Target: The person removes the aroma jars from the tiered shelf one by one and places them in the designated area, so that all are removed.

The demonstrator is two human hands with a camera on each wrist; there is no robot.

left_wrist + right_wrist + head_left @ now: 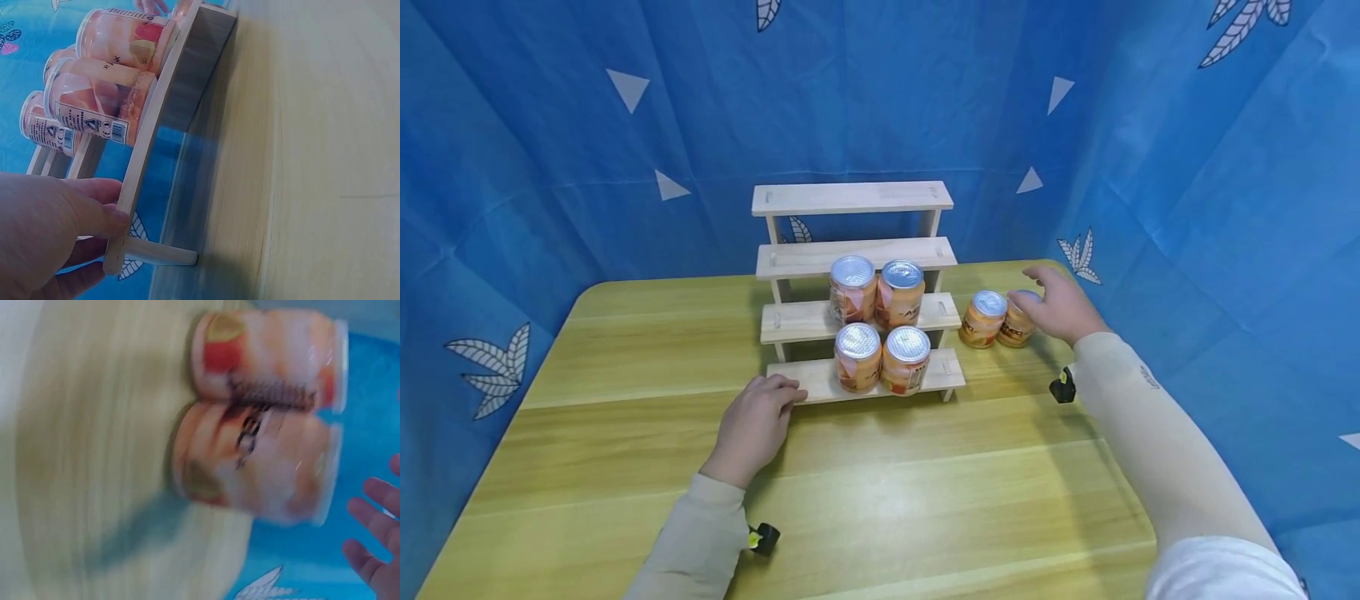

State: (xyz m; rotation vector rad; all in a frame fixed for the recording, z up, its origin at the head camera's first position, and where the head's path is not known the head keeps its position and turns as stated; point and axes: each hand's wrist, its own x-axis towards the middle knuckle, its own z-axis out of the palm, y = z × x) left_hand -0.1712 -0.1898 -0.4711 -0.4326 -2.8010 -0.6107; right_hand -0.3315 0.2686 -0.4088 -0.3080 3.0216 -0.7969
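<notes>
My left hand (pixel 757 425) grips the left end of the lowest step of a wooden tiered stand (pixel 850 198); in the left wrist view its fingers (pixel 94 187) are at the board's edge. Two orange-labelled cans with silver lids, a left can (pixel 857 358) and a right can (pixel 906 361), stand side by side on that step. On the step above stands another pair, a left can (pixel 853 290) and a right can (pixel 901 294). My right hand (pixel 1060 304), fingers spread, is over the farther right of two table cans, overlapping that can (pixel 1015 327) beside its neighbour (pixel 982 319).
The stand's upper two steps rise behind the cans, near the back edge of the wooden table (pixel 647 358). Blue curtain (pixel 865 92) with white leaf and triangle prints hangs behind the table and along both sides.
</notes>
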